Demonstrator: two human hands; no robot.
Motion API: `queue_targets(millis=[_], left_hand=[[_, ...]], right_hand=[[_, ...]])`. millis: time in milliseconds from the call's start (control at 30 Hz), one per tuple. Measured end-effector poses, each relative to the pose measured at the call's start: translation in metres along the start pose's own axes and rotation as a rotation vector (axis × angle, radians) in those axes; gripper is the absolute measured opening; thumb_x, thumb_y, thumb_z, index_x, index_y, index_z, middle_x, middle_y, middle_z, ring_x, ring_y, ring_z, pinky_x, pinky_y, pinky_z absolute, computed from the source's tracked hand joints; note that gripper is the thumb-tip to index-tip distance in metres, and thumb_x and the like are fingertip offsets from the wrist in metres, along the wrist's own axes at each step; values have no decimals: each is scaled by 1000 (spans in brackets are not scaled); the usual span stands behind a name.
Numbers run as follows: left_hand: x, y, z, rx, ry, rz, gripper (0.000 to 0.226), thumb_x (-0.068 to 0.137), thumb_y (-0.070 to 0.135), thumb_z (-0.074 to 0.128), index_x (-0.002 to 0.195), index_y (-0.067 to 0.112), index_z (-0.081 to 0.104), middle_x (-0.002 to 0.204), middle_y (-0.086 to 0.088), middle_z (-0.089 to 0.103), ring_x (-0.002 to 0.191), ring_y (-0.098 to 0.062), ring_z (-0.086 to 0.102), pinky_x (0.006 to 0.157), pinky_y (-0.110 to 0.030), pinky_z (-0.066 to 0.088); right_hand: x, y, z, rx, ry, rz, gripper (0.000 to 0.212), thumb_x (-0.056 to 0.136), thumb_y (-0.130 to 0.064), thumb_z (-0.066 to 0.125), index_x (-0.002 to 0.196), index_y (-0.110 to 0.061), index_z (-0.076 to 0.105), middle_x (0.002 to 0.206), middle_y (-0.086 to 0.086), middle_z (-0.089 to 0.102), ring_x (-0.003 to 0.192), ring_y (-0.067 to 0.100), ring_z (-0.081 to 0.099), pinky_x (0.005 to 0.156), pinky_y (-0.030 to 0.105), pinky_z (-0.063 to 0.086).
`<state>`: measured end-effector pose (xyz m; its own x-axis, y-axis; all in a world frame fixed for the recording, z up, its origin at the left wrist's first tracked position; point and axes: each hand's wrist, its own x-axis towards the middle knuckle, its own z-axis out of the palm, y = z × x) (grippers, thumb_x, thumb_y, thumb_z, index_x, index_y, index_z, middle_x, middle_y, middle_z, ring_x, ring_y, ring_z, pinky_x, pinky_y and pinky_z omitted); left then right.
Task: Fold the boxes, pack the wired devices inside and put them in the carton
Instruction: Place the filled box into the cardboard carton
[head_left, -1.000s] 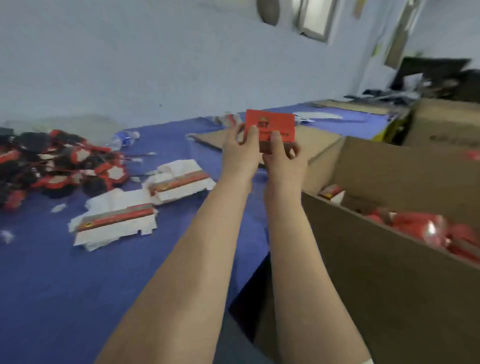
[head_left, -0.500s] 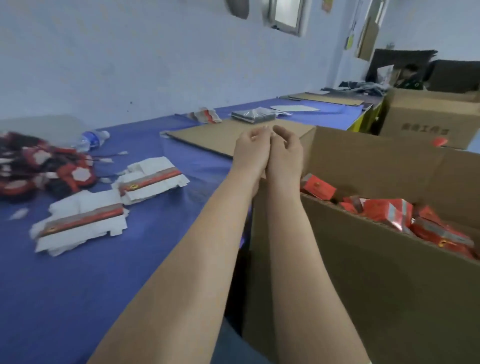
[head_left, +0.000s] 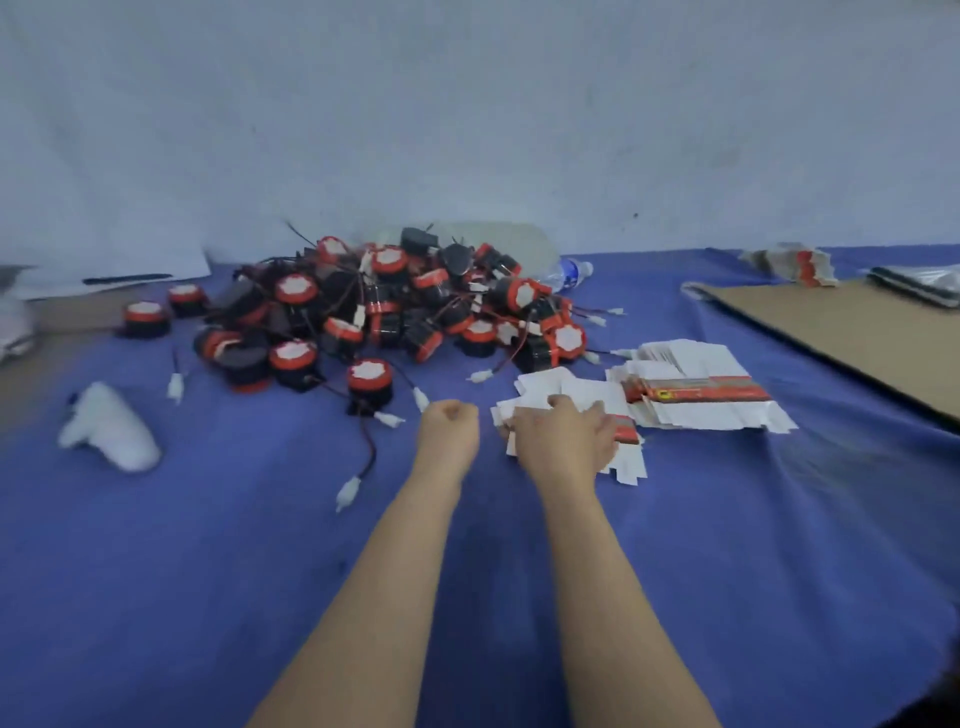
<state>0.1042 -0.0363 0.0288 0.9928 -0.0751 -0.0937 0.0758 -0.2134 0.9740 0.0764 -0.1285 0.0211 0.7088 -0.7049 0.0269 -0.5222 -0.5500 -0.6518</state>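
While we lean over the blue table (head_left: 208, 571), our left hand (head_left: 449, 427) is curled into a fist and holds nothing. Our right hand (head_left: 563, 439) rests on the near stack of flat boxes (head_left: 576, 392), with its fingers a little apart, lying on the white card. A second stack of flat boxes (head_left: 696, 395) lies just beside it, to the right. The pile of wired devices (head_left: 374, 312), black and red with thin wires and white plugs, sits behind our hands, by the wall. A sheet of cardboard (head_left: 857, 332) lies far right. A white lump (head_left: 109, 428) lies far left, too blurry to name.
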Motion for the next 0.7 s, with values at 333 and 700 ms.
queue_targets(millis=[333, 700], left_hand=[[6, 0, 38, 399, -48, 134, 26, 94, 18, 48, 117, 7, 53, 106, -5, 60, 97, -26, 57, 76, -34, 46], [1, 1, 44, 476, 112, 391, 39, 95, 10, 48, 134, 13, 45, 120, -9, 56, 109, -27, 54, 87, -37, 48]], right_hand=[[30, 32, -20, -73, -55, 159, 44, 92, -34, 49, 130, -11, 47, 145, 18, 35, 133, 37, 27, 108, 45, 26], [26, 35, -26, -33, -46, 83, 55, 91, -41, 52, 141, -22, 37, 149, 11, 34, 137, 35, 24, 111, 48, 24]])
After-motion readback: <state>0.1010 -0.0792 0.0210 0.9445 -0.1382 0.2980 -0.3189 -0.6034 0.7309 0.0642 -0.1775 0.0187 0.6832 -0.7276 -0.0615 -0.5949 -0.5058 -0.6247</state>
